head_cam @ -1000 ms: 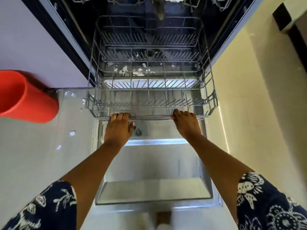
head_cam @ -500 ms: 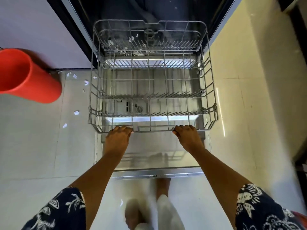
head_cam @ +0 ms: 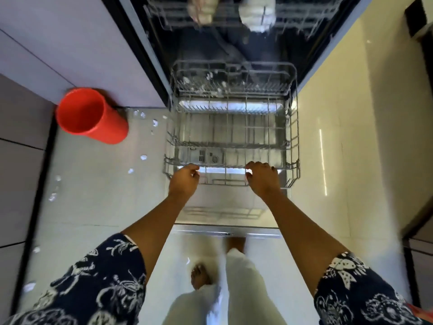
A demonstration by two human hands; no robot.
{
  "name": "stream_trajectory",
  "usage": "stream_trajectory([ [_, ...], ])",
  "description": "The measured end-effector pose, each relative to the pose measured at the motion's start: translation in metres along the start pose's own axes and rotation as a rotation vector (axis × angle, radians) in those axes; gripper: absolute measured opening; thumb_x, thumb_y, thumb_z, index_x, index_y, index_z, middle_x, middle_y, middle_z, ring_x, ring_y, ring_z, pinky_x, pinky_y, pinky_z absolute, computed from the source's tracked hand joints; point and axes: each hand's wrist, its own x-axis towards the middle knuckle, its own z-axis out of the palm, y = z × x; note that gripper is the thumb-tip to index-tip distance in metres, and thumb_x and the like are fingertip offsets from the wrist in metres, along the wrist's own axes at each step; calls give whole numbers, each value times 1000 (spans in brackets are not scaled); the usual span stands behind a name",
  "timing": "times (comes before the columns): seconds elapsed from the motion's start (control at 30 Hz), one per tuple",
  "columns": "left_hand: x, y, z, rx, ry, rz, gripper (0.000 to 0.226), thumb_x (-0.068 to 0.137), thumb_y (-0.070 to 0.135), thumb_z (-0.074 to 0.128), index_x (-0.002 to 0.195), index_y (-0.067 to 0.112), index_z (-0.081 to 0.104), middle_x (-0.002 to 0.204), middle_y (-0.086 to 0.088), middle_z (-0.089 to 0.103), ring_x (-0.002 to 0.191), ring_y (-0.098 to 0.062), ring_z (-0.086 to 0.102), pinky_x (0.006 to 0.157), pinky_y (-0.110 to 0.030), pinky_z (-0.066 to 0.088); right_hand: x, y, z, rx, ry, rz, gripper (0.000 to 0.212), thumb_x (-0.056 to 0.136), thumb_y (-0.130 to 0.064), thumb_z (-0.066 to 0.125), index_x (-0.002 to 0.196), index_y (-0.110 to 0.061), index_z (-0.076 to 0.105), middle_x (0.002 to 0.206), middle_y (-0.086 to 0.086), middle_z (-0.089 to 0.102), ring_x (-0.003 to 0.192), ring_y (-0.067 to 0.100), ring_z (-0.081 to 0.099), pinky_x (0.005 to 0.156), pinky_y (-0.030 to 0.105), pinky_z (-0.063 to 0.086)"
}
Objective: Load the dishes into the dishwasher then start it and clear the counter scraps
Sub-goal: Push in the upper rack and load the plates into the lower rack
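Observation:
The dishwasher stands open, its door (head_cam: 225,207) lying flat towards me. The grey wire lower rack (head_cam: 294,146) is pulled out over the door and holds no dishes; a few white scraps lie among its back tines. My left hand (head_cam: 184,182) and my right hand (head_cam: 263,179) both curl over the rack's front rim, about a hand's width apart. Higher up, the upper rack (head_cam: 304,17) holds two pale dishes (head_cam: 256,12), blurred.
A red bin (head_cam: 93,116) stands on the floor left of the dishwasher, against the pale cabinet. White scraps (head_cam: 143,157) are scattered over the tiles between bin and door. My bare feet and white trousers are just behind the door's edge. A cream wall runs along the right.
The lower rack has slid out of the tub and over the door, both hands on its front rim. I have stepped back, and the view now takes in more floor.

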Motion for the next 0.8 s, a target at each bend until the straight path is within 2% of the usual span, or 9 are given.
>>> stream_trajectory([
  [0.1, -36, 56, -80, -139, 94, 52, 31, 85, 25, 54, 109, 12, 70, 108, -12, 70, 104, -27, 64, 93, -32, 47, -18, -62, -96, 113, 82, -114, 22, 95, -25, 46, 112, -19, 59, 109, 6, 67, 103, 26, 61, 96, 38, 44],
  [0.2, -63, 90, -163, -208, 237, 75, 24, 87, 11, 59, 108, 15, 69, 104, -4, 71, 97, -20, 65, 83, -22, 45, -35, -125, -178, 142, 110, -222, 24, 96, -30, 44, 110, -16, 59, 106, 9, 67, 98, 29, 61, 83, 35, 47],
  [0.3, -71, 107, -256, -273, 439, 107, 20, 88, 13, 60, 105, 17, 70, 98, 2, 70, 89, -15, 64, 76, -20, 42, -39, -195, -248, 194, 165, -333, 26, 95, -30, 47, 112, -15, 60, 111, 11, 66, 104, 31, 59, 83, 36, 45],
  [0.4, -59, 112, -359, -310, 612, 95, 19, 90, 17, 59, 104, 18, 70, 97, 4, 70, 85, -7, 60, 74, -17, 39, -20, -276, -303, 216, 227, -461, 25, 94, -31, 50, 110, -16, 62, 109, 9, 68, 100, 29, 61, 78, 34, 46],
  [0.53, -16, 102, -489, -293, 771, 131, 20, 91, 19, 58, 107, 16, 70, 99, -3, 71, 88, -14, 62, 75, -22, 41, 28, -388, -354, 232, 293, -550, 25, 92, -30, 53, 110, -17, 63, 107, 9, 68, 98, 28, 62, 78, 32, 47],
  [0.67, 46, 78, -609, -312, 799, 90, 25, 94, 23, 56, 113, 12, 68, 108, -7, 69, 96, -21, 61, 77, -25, 41, 89, -498, -389, 321, 340, -553, 24, 90, -31, 56, 107, -17, 66, 104, 7, 70, 98, 26, 63, 79, 30, 46],
  [0.8, 116, 59, -702, -381, 697, 41, 30, 93, 22, 57, 119, 9, 63, 116, -10, 66, 100, -20, 59, 78, -25, 38, 150, -587, -412, 357, 319, -473, 23, 87, -31, 57, 102, -17, 67, 105, 8, 70, 101, 26, 62, 82, 33, 46],
])
